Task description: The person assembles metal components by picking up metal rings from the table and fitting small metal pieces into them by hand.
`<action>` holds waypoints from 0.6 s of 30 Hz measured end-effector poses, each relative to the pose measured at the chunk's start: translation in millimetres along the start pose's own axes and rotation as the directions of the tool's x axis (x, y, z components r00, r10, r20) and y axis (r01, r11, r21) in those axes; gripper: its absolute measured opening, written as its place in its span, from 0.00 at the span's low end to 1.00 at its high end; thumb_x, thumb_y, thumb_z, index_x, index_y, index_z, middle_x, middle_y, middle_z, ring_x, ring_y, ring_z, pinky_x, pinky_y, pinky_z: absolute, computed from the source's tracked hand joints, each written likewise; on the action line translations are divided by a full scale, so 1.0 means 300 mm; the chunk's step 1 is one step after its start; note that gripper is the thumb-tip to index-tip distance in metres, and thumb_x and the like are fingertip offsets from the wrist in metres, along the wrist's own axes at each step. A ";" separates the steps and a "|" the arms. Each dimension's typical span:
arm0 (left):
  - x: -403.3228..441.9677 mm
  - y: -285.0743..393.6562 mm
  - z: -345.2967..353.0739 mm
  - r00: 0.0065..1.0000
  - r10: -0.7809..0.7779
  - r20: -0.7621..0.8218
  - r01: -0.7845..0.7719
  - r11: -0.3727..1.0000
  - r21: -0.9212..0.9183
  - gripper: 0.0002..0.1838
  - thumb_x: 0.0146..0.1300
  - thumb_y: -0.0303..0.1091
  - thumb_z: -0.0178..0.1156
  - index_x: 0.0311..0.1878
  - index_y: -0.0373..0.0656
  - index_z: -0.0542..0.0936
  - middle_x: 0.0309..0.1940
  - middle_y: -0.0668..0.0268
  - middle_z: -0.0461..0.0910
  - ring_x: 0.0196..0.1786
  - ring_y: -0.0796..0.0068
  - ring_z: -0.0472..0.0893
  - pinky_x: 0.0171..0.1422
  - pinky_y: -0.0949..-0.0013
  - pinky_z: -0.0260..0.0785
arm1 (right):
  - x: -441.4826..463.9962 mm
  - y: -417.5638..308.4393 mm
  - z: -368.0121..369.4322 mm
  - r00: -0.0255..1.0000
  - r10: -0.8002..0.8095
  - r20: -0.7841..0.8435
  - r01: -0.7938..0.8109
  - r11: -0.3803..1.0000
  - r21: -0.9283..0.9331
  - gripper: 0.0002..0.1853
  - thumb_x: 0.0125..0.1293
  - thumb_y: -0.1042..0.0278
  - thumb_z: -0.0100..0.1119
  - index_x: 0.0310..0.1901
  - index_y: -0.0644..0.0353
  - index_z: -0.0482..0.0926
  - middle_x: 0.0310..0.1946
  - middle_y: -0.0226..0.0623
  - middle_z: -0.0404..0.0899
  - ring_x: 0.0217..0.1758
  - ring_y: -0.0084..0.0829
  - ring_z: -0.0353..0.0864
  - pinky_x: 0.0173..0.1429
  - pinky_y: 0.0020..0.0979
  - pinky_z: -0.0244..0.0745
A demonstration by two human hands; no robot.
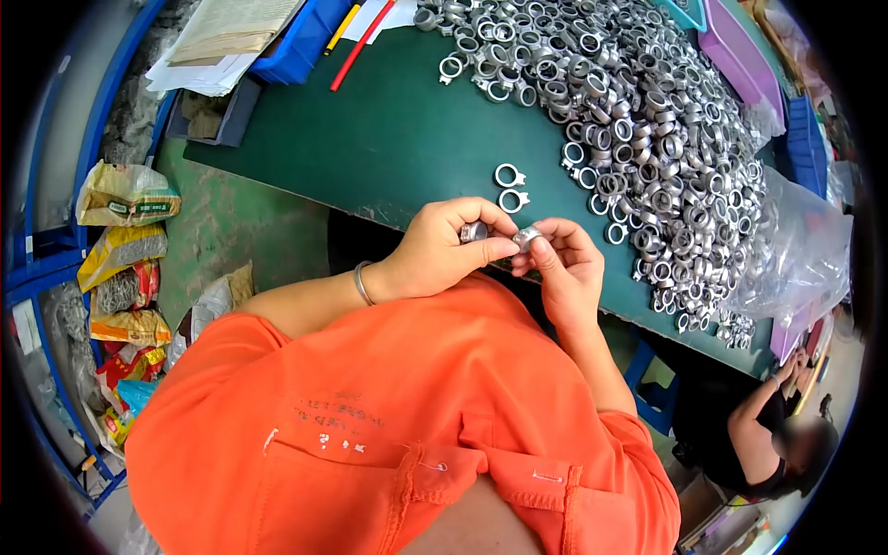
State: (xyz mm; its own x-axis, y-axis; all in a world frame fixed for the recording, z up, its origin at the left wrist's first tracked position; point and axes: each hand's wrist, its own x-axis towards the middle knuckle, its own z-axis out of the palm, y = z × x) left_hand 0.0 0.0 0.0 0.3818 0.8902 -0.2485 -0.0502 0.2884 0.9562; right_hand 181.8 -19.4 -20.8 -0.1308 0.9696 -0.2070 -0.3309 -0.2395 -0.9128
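- Head view: left hand (437, 248) grasps one metal ring (474, 231); with right hand (571, 268) it pinches a second ring (527, 237) at the bench's (388, 129) near edge.
- Light, steady fingers over the bench should guard against dropping either.

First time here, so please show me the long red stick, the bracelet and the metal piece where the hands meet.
Long red stick (362, 46), head view: middle of its length.
Bracelet (359, 283), head view: outer band.
Metal piece (527, 238), head view: uncovered upper side.
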 end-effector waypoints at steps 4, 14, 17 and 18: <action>0.005 -0.012 0.003 0.997 0.078 -0.002 -0.078 0.991 -0.111 0.07 0.58 0.26 0.63 0.39 0.37 0.79 0.32 0.69 0.80 0.34 0.88 0.76 0.38 0.82 0.70 | 0.001 0.003 0.009 0.998 0.062 0.019 -0.062 0.997 0.040 0.08 0.64 0.78 0.55 0.43 0.70 0.73 0.34 0.40 0.80 0.31 0.24 0.80 0.36 0.23 0.79; 0.002 -0.018 0.008 0.992 0.129 -0.004 -0.129 0.991 -0.030 0.06 0.57 0.24 0.64 0.37 0.37 0.79 0.34 0.68 0.79 0.35 0.85 0.77 0.40 0.80 0.72 | -0.010 0.015 0.002 0.998 0.063 0.024 -0.062 0.997 -0.038 0.07 0.64 0.78 0.56 0.42 0.70 0.76 0.32 0.39 0.80 0.31 0.23 0.80 0.36 0.22 0.79; 0.005 -0.024 0.006 0.972 0.233 -0.021 -0.228 0.965 0.132 0.05 0.56 0.23 0.64 0.36 0.37 0.80 0.33 0.67 0.79 0.36 0.82 0.77 0.40 0.79 0.71 | -0.013 0.014 0.002 0.999 0.049 0.012 -0.048 0.997 -0.056 0.07 0.63 0.79 0.57 0.41 0.70 0.76 0.33 0.39 0.80 0.31 0.22 0.80 0.36 0.21 0.78; 0.008 -0.025 0.004 0.973 0.230 -0.021 -0.225 0.965 0.132 0.05 0.56 0.23 0.64 0.36 0.37 0.80 0.33 0.67 0.79 0.36 0.82 0.77 0.40 0.79 0.71 | -0.013 0.013 0.003 0.999 0.051 0.011 -0.050 0.997 -0.055 0.07 0.63 0.79 0.57 0.41 0.70 0.76 0.33 0.39 0.80 0.31 0.22 0.80 0.36 0.21 0.78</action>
State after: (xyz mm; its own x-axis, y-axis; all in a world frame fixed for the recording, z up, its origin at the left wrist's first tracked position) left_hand 2.3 -0.5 -7.5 0.3401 0.9401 -0.0250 -0.0127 0.0311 0.9994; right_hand 180.3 -24.3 -23.3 -0.1577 0.9555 -0.2492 -0.2719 -0.2846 -0.9193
